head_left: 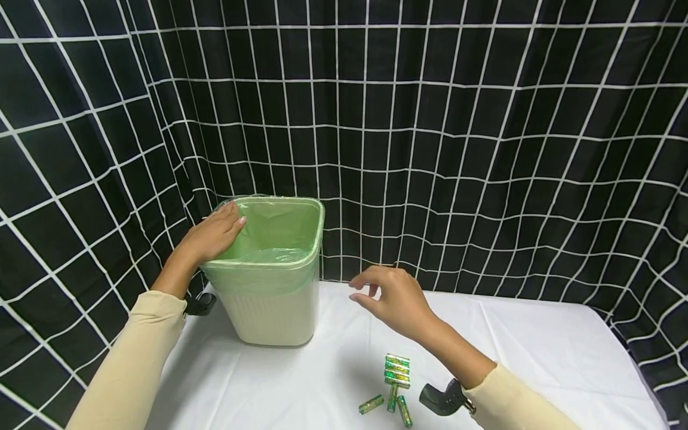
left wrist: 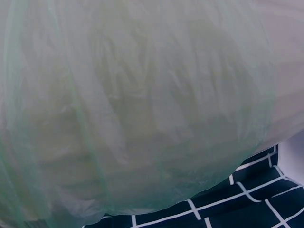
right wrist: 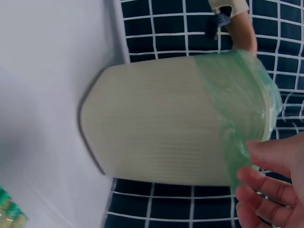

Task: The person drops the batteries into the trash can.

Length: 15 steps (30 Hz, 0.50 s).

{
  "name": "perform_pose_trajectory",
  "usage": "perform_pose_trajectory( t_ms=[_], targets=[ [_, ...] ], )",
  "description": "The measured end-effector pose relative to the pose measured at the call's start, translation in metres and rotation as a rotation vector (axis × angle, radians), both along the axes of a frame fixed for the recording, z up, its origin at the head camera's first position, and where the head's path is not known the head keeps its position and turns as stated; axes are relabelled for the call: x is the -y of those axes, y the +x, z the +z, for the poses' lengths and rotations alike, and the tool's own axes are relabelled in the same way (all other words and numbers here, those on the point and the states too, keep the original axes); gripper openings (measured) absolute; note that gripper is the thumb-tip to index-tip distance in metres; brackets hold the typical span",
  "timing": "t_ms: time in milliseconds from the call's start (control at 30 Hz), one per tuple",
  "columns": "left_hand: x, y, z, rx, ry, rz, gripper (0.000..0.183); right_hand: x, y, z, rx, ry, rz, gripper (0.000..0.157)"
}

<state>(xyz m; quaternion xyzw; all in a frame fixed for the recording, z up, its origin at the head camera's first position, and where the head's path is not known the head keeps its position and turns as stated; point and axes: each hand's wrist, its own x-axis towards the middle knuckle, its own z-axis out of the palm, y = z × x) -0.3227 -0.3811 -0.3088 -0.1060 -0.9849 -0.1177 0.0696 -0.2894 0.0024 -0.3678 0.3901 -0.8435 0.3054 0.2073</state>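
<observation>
A cream trash can point(head_left: 271, 313) stands on the white table, a thin green bag point(head_left: 263, 278) lining it and folded down over its rim. My left hand point(head_left: 213, 233) rests on the can's left rim, fingers extended along it. In the left wrist view, the bag point(left wrist: 142, 104) over the can's side fills most of the picture. To the right of the can, my right hand point(head_left: 395, 298) is raised above the table, thumb and fingers loosely bent with a gap between them and nothing in it. The right wrist view shows this hand point(right wrist: 275, 185) with the can beyond it.
Several green and gold batteries point(head_left: 397, 371) lie in a row below my right hand. Loose ones, such as a battery point(head_left: 371, 404), lie just in front. A black curtain with white grid lines point(head_left: 408, 149) hangs behind and left of the table point(head_left: 527, 352).
</observation>
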Motion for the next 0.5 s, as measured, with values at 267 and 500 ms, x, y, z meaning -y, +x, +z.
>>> perform_pose_trajectory(
  t_ms=[267,500],
  targets=[
    [-0.001,0.003,-0.001,0.006,0.008,0.008,0.063,-0.022,0.01,-0.035,0.051,-0.004,-0.031,0.014],
    [-0.002,0.002,0.001,0.003,-0.003,0.005,0.062,-0.037,0.018,-0.058,0.107,-0.01,-0.06,0.012]
  ],
)
